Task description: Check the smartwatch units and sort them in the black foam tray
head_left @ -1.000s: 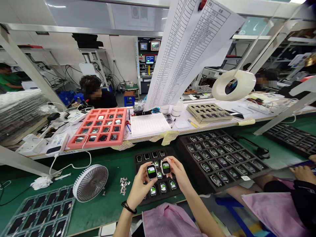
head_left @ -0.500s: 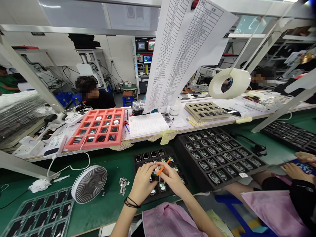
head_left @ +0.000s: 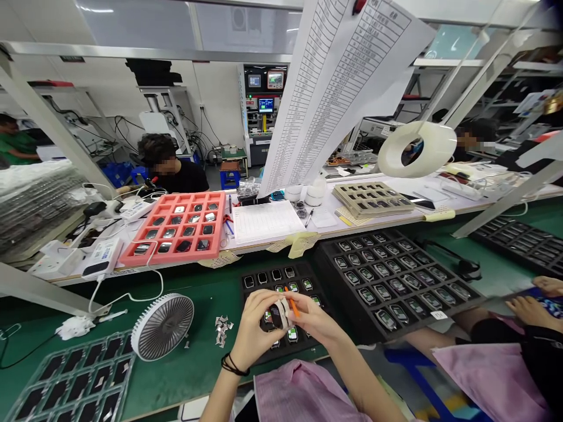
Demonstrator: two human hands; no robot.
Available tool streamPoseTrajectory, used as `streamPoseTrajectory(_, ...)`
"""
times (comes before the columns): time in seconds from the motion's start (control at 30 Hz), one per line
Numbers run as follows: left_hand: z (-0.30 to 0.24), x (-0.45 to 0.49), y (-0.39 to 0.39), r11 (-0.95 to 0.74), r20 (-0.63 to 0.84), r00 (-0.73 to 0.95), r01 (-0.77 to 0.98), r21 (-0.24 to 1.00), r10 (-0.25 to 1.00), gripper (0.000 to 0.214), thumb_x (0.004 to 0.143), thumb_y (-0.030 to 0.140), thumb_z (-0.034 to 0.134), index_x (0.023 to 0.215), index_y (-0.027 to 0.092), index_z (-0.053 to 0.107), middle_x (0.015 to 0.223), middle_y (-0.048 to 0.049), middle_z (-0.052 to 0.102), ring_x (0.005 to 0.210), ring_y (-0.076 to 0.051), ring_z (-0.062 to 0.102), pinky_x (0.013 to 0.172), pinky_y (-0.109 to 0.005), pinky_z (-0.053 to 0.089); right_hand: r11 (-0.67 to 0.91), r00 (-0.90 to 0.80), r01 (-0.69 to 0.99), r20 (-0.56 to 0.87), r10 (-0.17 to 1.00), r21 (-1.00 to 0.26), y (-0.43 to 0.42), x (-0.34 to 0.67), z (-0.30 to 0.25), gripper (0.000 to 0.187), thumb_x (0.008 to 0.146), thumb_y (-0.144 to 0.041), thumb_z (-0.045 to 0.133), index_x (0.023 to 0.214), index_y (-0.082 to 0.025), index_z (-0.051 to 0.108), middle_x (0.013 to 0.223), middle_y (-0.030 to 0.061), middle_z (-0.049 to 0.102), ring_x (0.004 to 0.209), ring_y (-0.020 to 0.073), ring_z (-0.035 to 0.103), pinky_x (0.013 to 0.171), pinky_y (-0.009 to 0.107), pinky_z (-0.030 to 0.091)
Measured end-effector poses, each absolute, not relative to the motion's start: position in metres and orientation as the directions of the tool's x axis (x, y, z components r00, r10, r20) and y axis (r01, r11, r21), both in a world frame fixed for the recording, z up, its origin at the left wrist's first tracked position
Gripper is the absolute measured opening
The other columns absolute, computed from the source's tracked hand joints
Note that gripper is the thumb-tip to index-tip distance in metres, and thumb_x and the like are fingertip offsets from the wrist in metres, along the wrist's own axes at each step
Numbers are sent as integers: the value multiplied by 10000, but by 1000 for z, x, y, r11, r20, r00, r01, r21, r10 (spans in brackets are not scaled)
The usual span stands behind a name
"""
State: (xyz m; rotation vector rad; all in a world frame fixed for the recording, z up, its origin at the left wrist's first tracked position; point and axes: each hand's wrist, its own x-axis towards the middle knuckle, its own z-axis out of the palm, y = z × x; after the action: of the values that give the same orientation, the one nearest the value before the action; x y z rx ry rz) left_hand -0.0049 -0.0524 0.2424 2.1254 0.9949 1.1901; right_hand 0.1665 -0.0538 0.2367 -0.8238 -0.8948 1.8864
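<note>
My left hand (head_left: 253,328) and my right hand (head_left: 314,319) meet over a small black tray (head_left: 250,282) of smartwatch bodies with green screens. The left hand's fingers are closed round a dark watch body (head_left: 277,315), held edge-on between both hands. My right hand pinches the same watch body and also carries a thin orange stick (head_left: 291,305) between its fingers. A black band circles my left wrist.
A larger black tray (head_left: 398,284) of watch bodies lies to the right, a white fan (head_left: 162,326) and small metal bits (head_left: 221,329) to the left. A red tray (head_left: 178,225) sits on the shelf behind. Another person's hands (head_left: 532,305) work at the far right.
One second ago each hand held up a watch body, screens facing me. Both hands have since come down over the small tray and now close together on one watch body.
</note>
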Motion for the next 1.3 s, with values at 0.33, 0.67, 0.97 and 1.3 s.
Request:
streamPoseTrajectory(0.33,242,-6,-54,-659,568,335,349,667,752,537,648,59,717,1135,236,574,1065,-65,662,1018,-244,564,888,-433,485,-358,-402,-407,-187,896,-841,-53,157,234,495,552,-293,860,998,-219,657,841,10,648,768,172,628,724,320,497)
streamPoseTrajectory(0.67,241,-8,-56,-608,552,255,358,709,794,460,698,180,745,1130,223,592,1188,-98,632,1162,-272,540,973,-457,465,-103,-193,-343,-37,981,-934,-49,159,241,448,683,-380,779,1081,-225,644,978,61,714,926,211,654,905,376,474)
streamPoseTrajectory(0.97,241,-6,-60,-412,373,176,377,829,911,470,690,195,743,1139,207,605,1134,-62,693,997,-230,662,774,-299,556,295,72,-340,288,955,-893,-62,179,257,462,947,-467,376,783,-165,684,531,48,678,494,206,662,585,364,555)
streamPoseTrajectory(1.3,241,-3,-62,-398,366,158,397,827,917,471,688,230,748,1137,203,610,1109,-60,704,933,-220,679,757,-300,561,466,52,5,466,883,-885,-69,176,259,440,984,-356,314,809,-196,684,623,39,690,607,181,678,606,306,549)
